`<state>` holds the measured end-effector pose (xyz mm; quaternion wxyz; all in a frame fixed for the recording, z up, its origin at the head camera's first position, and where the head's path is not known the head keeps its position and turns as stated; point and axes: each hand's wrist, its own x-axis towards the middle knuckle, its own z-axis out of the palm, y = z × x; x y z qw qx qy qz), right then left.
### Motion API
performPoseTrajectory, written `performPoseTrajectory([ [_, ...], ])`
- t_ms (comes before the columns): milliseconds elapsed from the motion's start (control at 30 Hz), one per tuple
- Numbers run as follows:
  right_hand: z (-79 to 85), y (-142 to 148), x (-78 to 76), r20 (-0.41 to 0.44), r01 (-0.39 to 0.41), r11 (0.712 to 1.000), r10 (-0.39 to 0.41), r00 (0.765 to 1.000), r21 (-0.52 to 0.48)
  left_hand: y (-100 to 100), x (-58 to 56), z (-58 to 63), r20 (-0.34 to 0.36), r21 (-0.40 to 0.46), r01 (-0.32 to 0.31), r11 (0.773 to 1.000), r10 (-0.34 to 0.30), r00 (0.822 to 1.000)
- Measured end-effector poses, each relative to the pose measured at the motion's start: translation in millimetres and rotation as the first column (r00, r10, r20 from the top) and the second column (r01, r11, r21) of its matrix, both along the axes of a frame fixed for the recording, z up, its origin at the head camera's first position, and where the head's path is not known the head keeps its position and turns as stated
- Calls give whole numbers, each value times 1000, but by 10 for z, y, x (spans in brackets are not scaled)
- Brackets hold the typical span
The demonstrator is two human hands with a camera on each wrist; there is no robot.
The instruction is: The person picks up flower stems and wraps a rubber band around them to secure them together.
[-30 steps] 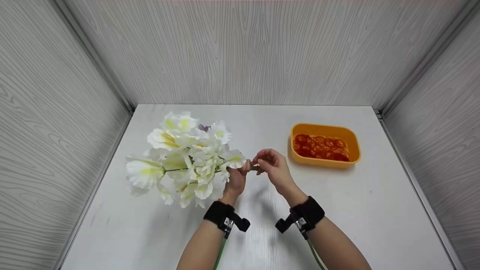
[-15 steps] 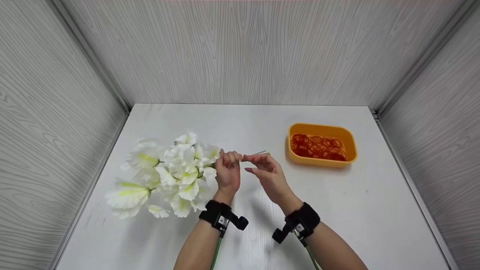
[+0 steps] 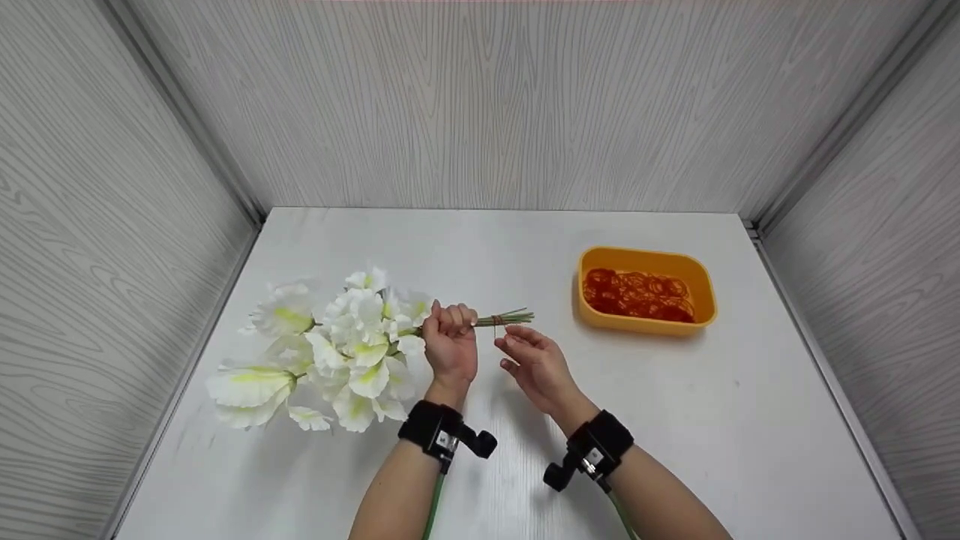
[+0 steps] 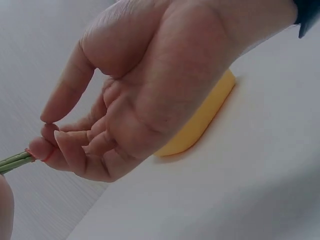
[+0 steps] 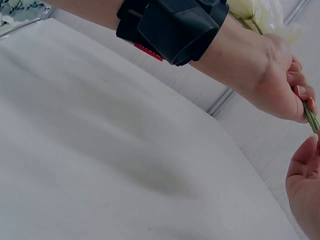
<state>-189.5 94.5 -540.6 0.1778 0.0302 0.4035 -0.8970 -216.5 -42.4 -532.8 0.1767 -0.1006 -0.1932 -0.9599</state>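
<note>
1. One orange container [image 3: 637,324] stands on the white table [image 3: 720,450], beyond and to the right of both hands. I find tangled red bands [image 3: 637,295] inside, too interwoven to count.
2. White flowers [image 3: 360,352] extend left of the left hand [image 3: 451,349], whose fingers grip their green stems [image 3: 519,318]; the cut ends project rightward.
3. Another thin red band [image 3: 497,321] circles the stems and stretches to the right hand [image 3: 540,367]. Those fingers are curled, the band hooked on a fingertip; I cannot tell whether the thumb pinches it.
4. My left wrist view: the right hand hides most of the container; contents unseen.
5. My right wrist view: flowers and right hand are cut off.
</note>
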Motion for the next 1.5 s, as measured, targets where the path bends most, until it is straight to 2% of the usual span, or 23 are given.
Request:
performPoseTrajectory([
  [100, -6, -6, -4, -3, -27, 996, 27, 1000, 80, -12, -16, -20, 6, 33, -1, 999, 1, 1000],
  [167, -3, -1, 8, -59, -46, 988, 55, 997, 145, -13, -21, -30, 10, 31, -5, 1000, 4, 1000],
  [233, 4, 12, 28, -174, -42, 973, 83, 981, 225, -11, -24, -41, 11, 9, -6, 1000, 6, 1000],
  [267, 9, 22, 40, -253, -28, 961, 101, 962, 275, -10, -26, -49, 9, -3, -7, 1000, 7, 1000],
  [333, 58, 46, 82, -412, 32, 930, 131, 902, 365, -10, -28, -60, 8, -22, -9, 1000, 9, 1000],
  [367, 85, 57, 101, -488, 71, 911, 149, 860, 405, -13, -31, -66, 6, -28, -10, 1000, 10, 1000],
  [433, 149, 78, 141, -619, 173, 858, 194, 761, 483, -19, -39, -69, 7, -30, -13, 999, 13, 1000],
  [533, 225, 99, 189, -729, 317, 772, 261, 633, 551, -23, -51, -48, 14, -24, -18, 1000, 19, 1000],
  [567, 232, 103, 197, -745, 353, 745, 279, 606, 566, -24, -57, -41, 16, -21, -20, 1000, 20, 1000],
  [600, 230, 108, 205, -750, 379, 720, 293, 593, 581, -23, -62, -30, 19, -16, -21, 1000, 21, 1000],
  [633, 217, 114, 211, -744, 386, 704, 305, 594, 596, -23, -66, -20, 20, -9, -21, 1000, 21, 1000],
  [667, 198, 118, 213, -727, 365, 703, 314, 611, 611, -21, -70, -10, 22, -2, -21, 1000, 21, 1000],
  [733, 132, 123, 204, -661, 261, 734, 326, 676, 628, -13, -76, 8, 23, 10, -18, 1000, 18, 1000],
  [800, 38, 131, 176, -560, 115, 779, 331, 760, 617, -1, -72, 23, 23, 19, -9, 1000, 8, 1000],
  [867, -67, 141, 124, -439, -25, 825, 326, 837, 565, 13, -60, 34, 24, 27, 2, 1000, -3, 1000],
  [933, -165, 159, 61, -325, -110, 855, 307, 895, 507, 24, -39, 41, 22, 46, 20, 999, -21, 1000],
  [1000, -237, 185, -5, -228, -154, 874, 284, 931, 462, 34, -13, 45, 13, 75, 51, 996, -52, 999],
  [1100, -272, 234, -97, -134, -175, 889, 253, 958, 424, 34, 31, 58, -21, 114, 119, 986, -118, 993],
  [1233, -248, 369, -221, -68, -183, 910, 223, 972, 372, 19, 83, 61, -75, 132, 202, 970, -194, 978],
  [1400, -151, 575, -354, -71, -194, 965, 209, 975, 179, -6, 112, 64, -124, 105, 278, 955, -264, 956],
  [1500, -86, 659, -401, -63, -221, 970, 228, 972, 98, -10, 115, 68, -144, 65, 318, 946, -307, 941],
])
